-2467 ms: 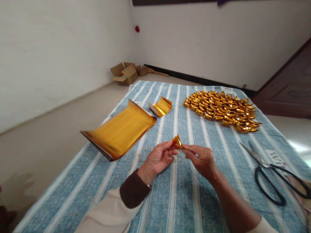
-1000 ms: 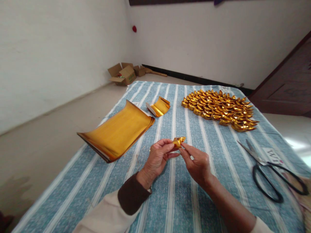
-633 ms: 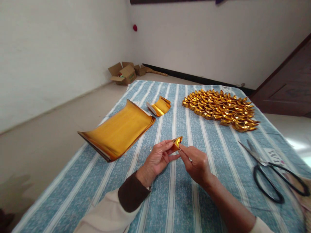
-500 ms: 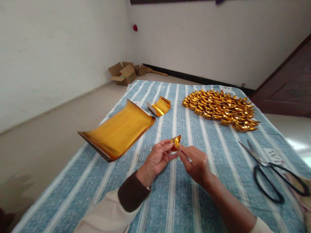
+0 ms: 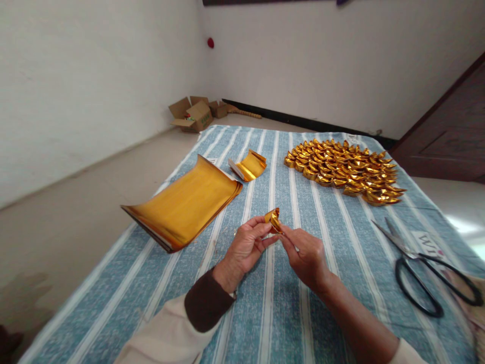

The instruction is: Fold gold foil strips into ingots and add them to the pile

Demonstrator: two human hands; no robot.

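Head view: we pinch a small folded gold paper piece [image 5: 273,220] between both hands above the striped cloth [image 5: 288,313].

Our left hand [image 5: 246,246] grips the piece from the left with thumb and fingertips closed on it, and our right hand [image 5: 305,254] closes on it from the right, so the two hands meet at the fold, raised just over the middle of the cloth. To our left lies a curled stack of gold sheets [image 5: 184,203], with a smaller cut stack [image 5: 249,166] beyond it. Farther off to the right spreads a heap of finished gold ingots [image 5: 343,171]. Black-handled scissors [image 5: 424,268] rest near the right edge, well apart from our hands. Open cardboard boxes [image 5: 195,114] sit in the floor corner.
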